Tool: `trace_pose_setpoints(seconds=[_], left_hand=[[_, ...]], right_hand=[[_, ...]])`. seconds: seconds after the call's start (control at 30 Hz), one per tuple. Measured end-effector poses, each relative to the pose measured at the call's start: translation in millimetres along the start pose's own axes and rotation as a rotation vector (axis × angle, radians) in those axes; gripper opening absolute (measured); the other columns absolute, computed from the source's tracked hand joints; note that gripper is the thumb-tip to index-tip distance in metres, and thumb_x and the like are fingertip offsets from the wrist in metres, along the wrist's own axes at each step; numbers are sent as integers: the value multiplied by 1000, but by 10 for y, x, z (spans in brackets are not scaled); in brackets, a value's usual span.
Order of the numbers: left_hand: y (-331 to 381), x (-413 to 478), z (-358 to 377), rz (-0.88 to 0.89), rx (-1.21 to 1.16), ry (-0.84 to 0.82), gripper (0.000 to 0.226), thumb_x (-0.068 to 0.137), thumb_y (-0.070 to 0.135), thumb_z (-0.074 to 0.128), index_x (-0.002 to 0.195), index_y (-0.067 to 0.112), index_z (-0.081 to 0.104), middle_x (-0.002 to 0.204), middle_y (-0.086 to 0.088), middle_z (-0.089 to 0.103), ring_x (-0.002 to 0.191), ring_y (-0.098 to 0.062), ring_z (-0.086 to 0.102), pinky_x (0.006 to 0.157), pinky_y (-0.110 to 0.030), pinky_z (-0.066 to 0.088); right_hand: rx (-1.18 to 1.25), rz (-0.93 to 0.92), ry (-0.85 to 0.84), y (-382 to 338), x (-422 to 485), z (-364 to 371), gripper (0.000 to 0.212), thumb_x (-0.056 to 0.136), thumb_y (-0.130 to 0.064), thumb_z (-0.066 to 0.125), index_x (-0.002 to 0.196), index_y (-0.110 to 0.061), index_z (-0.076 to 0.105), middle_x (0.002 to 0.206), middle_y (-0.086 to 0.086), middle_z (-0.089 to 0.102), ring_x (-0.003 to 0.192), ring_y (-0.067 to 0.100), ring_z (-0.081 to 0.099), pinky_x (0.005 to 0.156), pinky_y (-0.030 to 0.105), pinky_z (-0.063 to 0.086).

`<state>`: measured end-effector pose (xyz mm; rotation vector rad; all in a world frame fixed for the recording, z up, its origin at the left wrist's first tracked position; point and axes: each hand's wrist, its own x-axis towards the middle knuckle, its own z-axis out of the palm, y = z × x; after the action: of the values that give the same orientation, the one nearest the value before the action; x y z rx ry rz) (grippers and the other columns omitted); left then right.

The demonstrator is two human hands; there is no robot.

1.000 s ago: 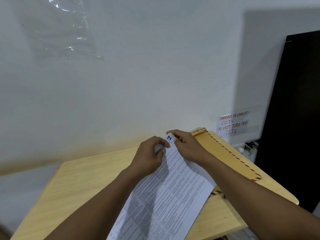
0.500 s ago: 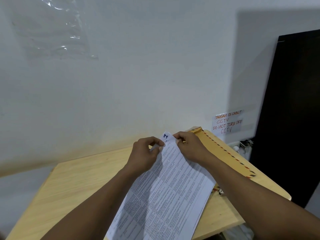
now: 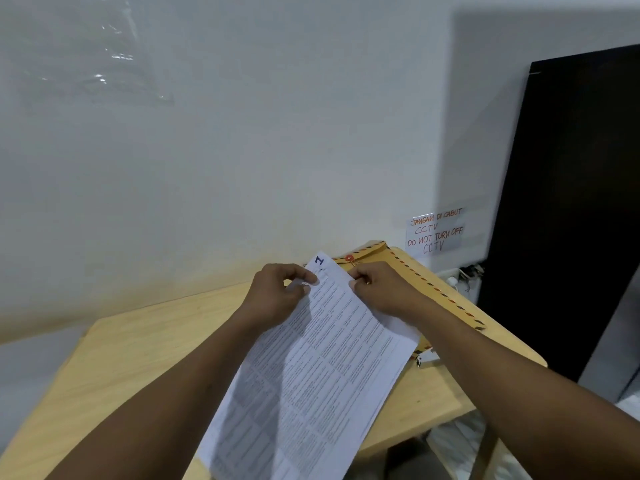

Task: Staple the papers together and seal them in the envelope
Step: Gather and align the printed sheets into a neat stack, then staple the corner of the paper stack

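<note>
Left hand (image 3: 277, 296) pinches the far end of the papers (image 3: 311, 368) with curled fingers, and the right hand (image 3: 384, 289) grips the same end just beside it at 3 o'clock. From the hands the printed sheets run toward 6 o'clock across the wooden table (image 3: 138, 358). At 2 o'clock from the hands the brown envelope (image 3: 415, 275) lies flat on the table, partly under the papers.

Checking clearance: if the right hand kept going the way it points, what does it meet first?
The right hand pinches the papers; past their top edge, probably the left hand gripping the opposite side, though depth is unclear.
</note>
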<state>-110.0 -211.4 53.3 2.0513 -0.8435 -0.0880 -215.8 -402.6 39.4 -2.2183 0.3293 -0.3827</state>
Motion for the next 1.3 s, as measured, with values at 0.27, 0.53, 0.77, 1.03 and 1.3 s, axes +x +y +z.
trace_pose_setpoints(seconds=[0.27, 0.53, 0.77, 1.03, 1.3], left_hand=[[-74, -215, 44, 24, 112, -105, 21, 92, 9, 67, 93, 25, 81, 110, 6, 73, 96, -3, 65, 69, -15, 45], [-96, -444, 216, 71, 120, -129, 22, 90, 8, 69, 94, 26, 81, 109, 9, 74, 101, -8, 65, 71, -13, 44], [9, -489, 193, 78, 50, -112, 24, 89, 8, 69, 91, 28, 82, 106, 14, 75, 104, -3, 65, 85, -25, 49], [121, -402, 52, 138, 4, -129, 22, 90, 11, 69, 96, 28, 82, 114, 12, 74, 112, -6, 65, 102, -36, 51], [90, -296, -142, 103, -17, -106, 22, 95, 16, 67, 107, 29, 80, 125, 6, 70, 107, -13, 68, 90, -32, 56]], right_hand=[[-322, 208, -260, 252, -463, -343, 28, 93, -14, 53, 116, -18, 70, 97, -12, 61, 91, 12, 58, 79, 27, 46], [-829, 295, -373, 547, -886, -322, 49, 82, -16, 69, 129, -24, 56, 126, 3, 49, 116, 27, 46, 86, 36, 45], [-926, 200, -213, 532, -956, -360, 12, 96, -24, 54, 103, -15, 58, 105, 4, 58, 91, 27, 55, 75, 36, 45], [754, 368, 188, -9, -474, -451, 21, 105, -25, 43, 109, -8, 56, 101, 12, 70, 92, 36, 73, 77, 48, 61], [930, 368, -26, -160, -94, -205, 14, 98, -15, 62, 103, -2, 66, 97, 14, 69, 80, 27, 70, 73, 38, 62]])
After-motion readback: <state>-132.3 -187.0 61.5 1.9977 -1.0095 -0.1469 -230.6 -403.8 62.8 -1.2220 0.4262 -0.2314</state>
